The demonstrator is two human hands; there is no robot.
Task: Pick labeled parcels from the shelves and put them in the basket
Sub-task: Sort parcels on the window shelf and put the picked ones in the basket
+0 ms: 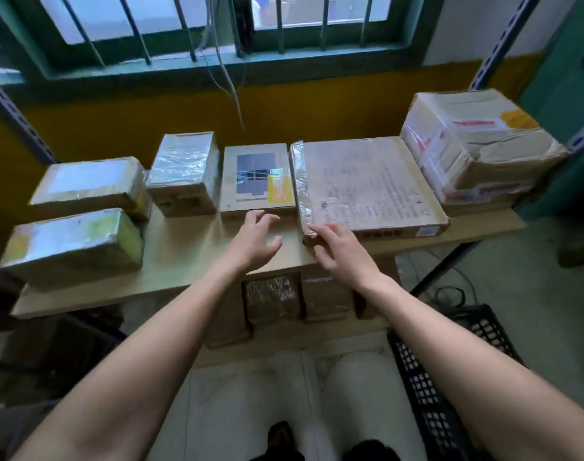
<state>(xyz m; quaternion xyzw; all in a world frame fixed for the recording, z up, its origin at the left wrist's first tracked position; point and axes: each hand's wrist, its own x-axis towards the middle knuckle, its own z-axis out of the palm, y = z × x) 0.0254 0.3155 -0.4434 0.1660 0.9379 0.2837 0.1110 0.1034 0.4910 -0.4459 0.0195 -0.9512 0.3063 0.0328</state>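
Every place here is given from the large flat box (370, 184), which lies on the shelf board (170, 261) with its near edge at the board's front.

Far to its left sit two tape-wrapped parcels, a front one (74, 247) and a rear one (90, 186) behind it. Closer in stands a taller taped parcel (184, 174). Just beside the large box's left edge lies a thin flat box with a yellow label (257, 178).

The left hand (254, 241) hovers in front of that thin box with its fingers spread and relaxed, holding nothing. Its tips are at or just short of the box's near edge.

The right hand (343, 251) lies on the large box's near left corner, with its fingers over the glossy tape. I cannot tell whether the thumb pinches underneath.

A battered carton (477, 144) sits at the large box's right, touching or nearly so. The black basket (450, 377) is on the floor, below and to the right of it.

The main risks, as I judge them:
- The tape looks slick, so a corner-only hold could slip.
- A box this wide, lifted by one corner, could pivot and nudge the thin box or scrape the carton.
- The box could tip off the board's front edge.
- It may also be too broad to drop flat into the basket.
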